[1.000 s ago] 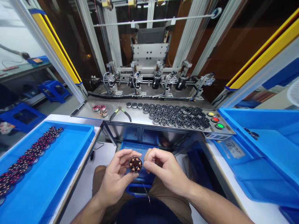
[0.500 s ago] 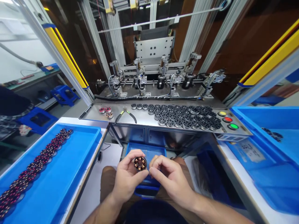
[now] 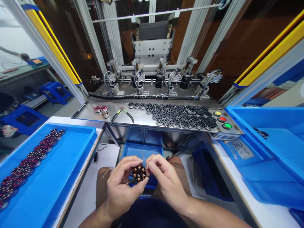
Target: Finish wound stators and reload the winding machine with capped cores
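Over my lap I hold a small round stator (image 3: 138, 172) wound with copper wire. My left hand (image 3: 122, 186) grips it by the rim between thumb and fingers. My right hand (image 3: 163, 182) is closed in a pinch against the stator's right side; what its fingertips hold is too small to see. A thin loose wire (image 3: 106, 171) trails off to the left of the left hand. Below the hands lies a small blue bin (image 3: 142, 152).
A steel shelf (image 3: 140, 118) ahead carries several bare dark stators (image 3: 180, 115), three wound ones (image 3: 101, 110), yellow-handled pliers (image 3: 122, 114) and yellow, red and green buttons (image 3: 222, 119). A blue tray (image 3: 59, 164) at left holds a row of wound stators. Another blue tray (image 3: 268, 148) stands at right.
Both hands keep the stator between them, and it has turned slightly in the fingers. My head view has shifted back to the left. A thin wire now shows left of the left hand.
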The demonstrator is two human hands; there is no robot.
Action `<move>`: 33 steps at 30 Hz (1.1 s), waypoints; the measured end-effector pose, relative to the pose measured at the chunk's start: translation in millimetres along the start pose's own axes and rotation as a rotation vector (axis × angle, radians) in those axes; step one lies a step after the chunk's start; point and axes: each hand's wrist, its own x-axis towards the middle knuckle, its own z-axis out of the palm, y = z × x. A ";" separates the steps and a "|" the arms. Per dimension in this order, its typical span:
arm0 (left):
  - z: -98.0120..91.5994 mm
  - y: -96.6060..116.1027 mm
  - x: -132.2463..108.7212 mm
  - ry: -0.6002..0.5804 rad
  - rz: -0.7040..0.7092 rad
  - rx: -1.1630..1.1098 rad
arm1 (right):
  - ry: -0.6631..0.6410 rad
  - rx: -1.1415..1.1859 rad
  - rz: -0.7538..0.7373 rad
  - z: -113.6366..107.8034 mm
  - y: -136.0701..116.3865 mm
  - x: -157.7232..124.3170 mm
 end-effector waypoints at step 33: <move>-7.5 6.0 4.2 0.046 -0.110 -0.074 | 0.012 0.002 -0.021 -4.3 -13.2 -3.0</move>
